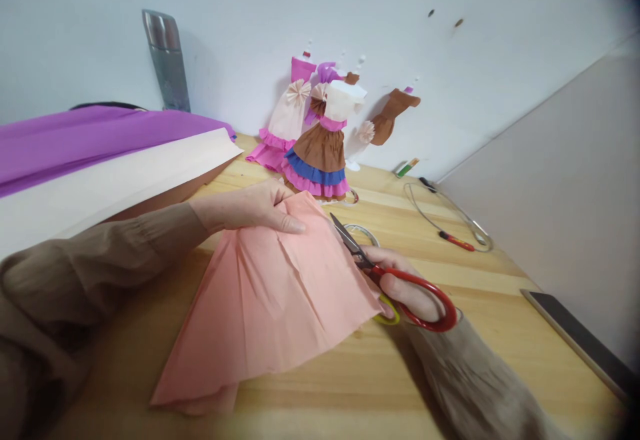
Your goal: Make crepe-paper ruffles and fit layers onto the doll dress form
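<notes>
A folded sheet of salmon-pink crepe paper (295, 293) fans out above the table, wide at the bottom and narrow at the top. My left hand (265, 208) pinches its upper edge, thumb in front and the other fingers behind. In my right hand (407, 293) are red-handled scissors (437, 320), with fingers through the loops. Their dark blades point up and left at the paper's right edge and look slightly apart. Whether the blades are around the paper there I cannot tell.
Small dress forms in paper dresses (317, 153) stand at the back by the wall. Purple and cream paper sheets (115, 140) lie at left, near a grey bottle (170, 70). A tape roll (367, 230), a cable (457, 240) and a dark phone-like slab (575, 340) lie rightward.
</notes>
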`<state>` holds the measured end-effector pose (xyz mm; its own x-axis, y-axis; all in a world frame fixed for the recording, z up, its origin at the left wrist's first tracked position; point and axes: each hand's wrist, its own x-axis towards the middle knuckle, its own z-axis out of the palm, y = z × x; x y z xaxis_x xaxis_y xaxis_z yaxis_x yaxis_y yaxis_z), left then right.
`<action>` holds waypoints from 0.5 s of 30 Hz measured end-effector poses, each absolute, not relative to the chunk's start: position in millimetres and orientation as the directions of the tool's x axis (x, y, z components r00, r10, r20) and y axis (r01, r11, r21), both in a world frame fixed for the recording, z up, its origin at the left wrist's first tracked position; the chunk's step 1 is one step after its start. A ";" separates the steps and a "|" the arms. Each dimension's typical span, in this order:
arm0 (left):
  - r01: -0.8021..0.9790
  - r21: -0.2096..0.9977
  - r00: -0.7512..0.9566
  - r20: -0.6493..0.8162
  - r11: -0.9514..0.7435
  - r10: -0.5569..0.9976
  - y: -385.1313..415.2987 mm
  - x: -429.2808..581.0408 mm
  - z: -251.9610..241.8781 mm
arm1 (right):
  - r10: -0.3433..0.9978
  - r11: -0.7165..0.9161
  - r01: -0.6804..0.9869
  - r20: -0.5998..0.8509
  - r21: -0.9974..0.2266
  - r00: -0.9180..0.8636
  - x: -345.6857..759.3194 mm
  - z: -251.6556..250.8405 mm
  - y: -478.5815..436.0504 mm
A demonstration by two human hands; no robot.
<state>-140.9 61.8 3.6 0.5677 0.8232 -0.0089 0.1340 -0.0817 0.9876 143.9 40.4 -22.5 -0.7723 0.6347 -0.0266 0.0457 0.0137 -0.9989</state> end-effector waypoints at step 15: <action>0.405 0.885 0.626 -0.084 -0.231 0.776 70.2 -150.9 20.1 | 0.624 -0.002 0.016 -0.014 -1.000 -0.781 144.9 -29.2 42.1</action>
<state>-150.9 70.2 20.1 0.6256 0.7755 -0.0844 0.4052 -0.2306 0.8847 144.9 42.1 -29.2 -0.7815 0.6238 -0.0135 0.0156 -0.0021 -0.9999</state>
